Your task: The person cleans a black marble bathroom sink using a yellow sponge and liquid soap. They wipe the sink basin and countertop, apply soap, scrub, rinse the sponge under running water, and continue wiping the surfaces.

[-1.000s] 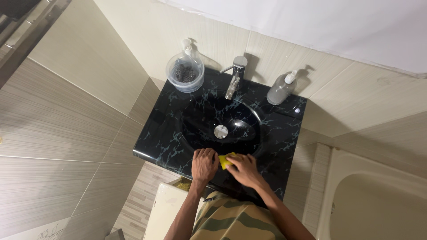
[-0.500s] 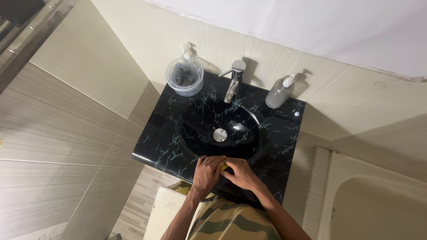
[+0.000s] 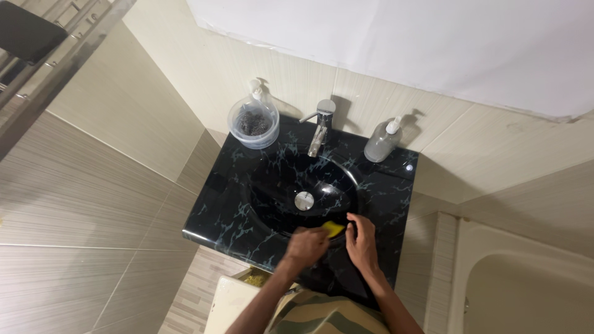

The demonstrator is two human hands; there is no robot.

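Observation:
A yellow sponge [image 3: 335, 229] rests on the front rim of a black marbled sink [image 3: 235, 185]. My left hand [image 3: 306, 247] is curled into a fist with the sponge sticking out at its fingertips. Just right of the sponge, my right hand [image 3: 362, 242] lies on the rim with its fingertips close to the sponge. The round basin holds a silver drain plug [image 3: 304, 200]. A chrome tap [image 3: 320, 128] stands behind the basin.
A clear tub with a dark scrubber [image 3: 252, 124] sits at the sink's back left, with a pump bottle [image 3: 255, 90] behind it. A clear soap dispenser [image 3: 382, 141] stands back right. A bathtub [image 3: 526, 278] lies to the right, a towel rail [image 3: 55, 49] upper left, a white bin [image 3: 232, 300] below.
Both hands and the sponge have shifted a little to the right along the front rim. The sponge, hidden between the hands half a second ago, shows again.

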